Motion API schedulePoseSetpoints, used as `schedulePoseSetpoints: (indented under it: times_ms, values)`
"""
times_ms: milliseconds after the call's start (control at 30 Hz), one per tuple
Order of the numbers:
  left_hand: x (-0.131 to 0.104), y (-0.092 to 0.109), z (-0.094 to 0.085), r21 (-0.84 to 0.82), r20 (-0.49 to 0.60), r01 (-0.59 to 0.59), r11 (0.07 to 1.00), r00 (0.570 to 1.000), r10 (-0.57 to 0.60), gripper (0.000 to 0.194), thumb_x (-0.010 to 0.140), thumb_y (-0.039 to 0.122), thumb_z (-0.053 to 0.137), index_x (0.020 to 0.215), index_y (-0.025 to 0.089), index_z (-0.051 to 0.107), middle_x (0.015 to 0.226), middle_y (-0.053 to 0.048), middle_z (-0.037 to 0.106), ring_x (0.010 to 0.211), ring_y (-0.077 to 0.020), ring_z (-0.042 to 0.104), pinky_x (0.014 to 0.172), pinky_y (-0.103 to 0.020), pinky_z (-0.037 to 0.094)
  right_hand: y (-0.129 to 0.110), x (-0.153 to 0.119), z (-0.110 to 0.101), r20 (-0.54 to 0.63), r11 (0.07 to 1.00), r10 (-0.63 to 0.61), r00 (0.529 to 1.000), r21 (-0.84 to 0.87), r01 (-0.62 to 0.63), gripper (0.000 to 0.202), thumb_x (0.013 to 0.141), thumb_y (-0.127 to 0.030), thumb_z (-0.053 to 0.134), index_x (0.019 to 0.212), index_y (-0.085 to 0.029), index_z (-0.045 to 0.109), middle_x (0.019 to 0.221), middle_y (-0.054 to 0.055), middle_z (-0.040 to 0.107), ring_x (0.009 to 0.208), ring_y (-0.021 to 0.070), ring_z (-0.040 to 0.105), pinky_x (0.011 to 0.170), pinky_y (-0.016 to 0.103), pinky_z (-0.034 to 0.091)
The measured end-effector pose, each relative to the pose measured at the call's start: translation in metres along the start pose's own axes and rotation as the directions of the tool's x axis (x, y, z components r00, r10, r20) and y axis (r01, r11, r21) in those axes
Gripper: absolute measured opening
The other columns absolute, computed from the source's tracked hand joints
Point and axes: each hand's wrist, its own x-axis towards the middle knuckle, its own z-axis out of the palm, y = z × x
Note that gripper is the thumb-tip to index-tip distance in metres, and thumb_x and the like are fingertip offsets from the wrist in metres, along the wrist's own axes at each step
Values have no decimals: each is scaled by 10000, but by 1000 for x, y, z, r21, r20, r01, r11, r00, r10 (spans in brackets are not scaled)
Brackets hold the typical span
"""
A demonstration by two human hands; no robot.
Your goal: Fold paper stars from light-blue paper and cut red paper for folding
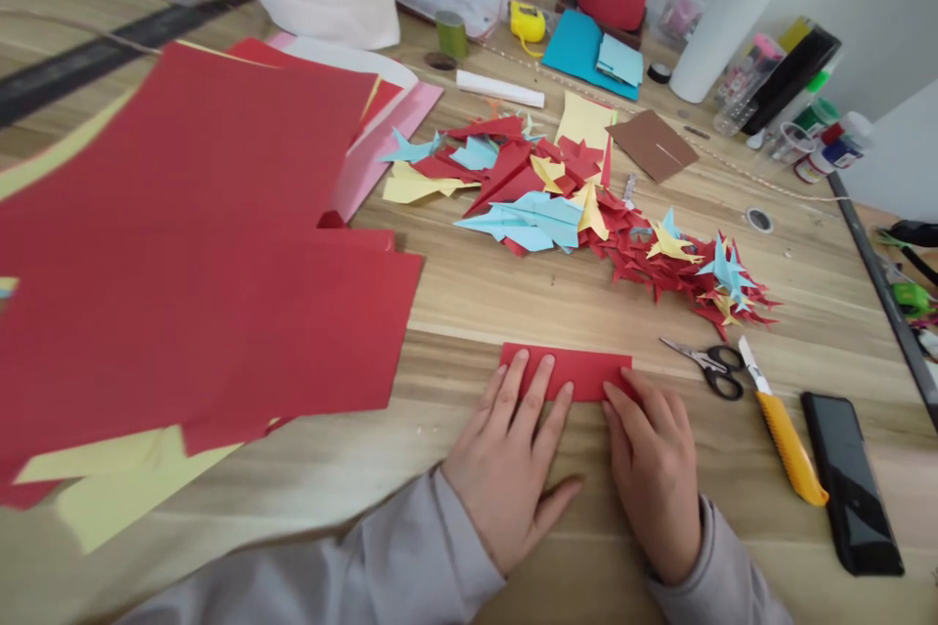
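A small folded strip of red paper lies flat on the wooden table in front of me. My left hand rests on its left part, fingers spread and palm down. At the strip's right end, my right hand has its fingers bent and close together, gripping the lower right corner; the fingertips partly hide that corner. Just to the right of that hand are small black-handled scissors and an orange utility knife with its blade out.
Large red sheets are piled at left over yellow sheets. Beyond the strip stretches a heap of folded paper planes and stars. A black phone lies at right. A yellow tape measure and a white roll stand farther back.
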Motion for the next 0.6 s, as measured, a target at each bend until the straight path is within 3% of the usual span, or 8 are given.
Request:
schedulePoseSetpoints:
  times_ms: [600]
  values:
    - [1, 0, 0, 46, -26, -14, 999, 1000, 15, 742, 771, 642, 457, 1303, 129, 518, 1441, -180, 382, 1363, -395, 228, 1090, -495, 217, -11, 7, -10, 52, 992, 76, 996, -105, -70, 187, 885, -262, 527, 992, -201, 668, 1066, 71, 673, 916, 225, 540, 803, 373, 388]
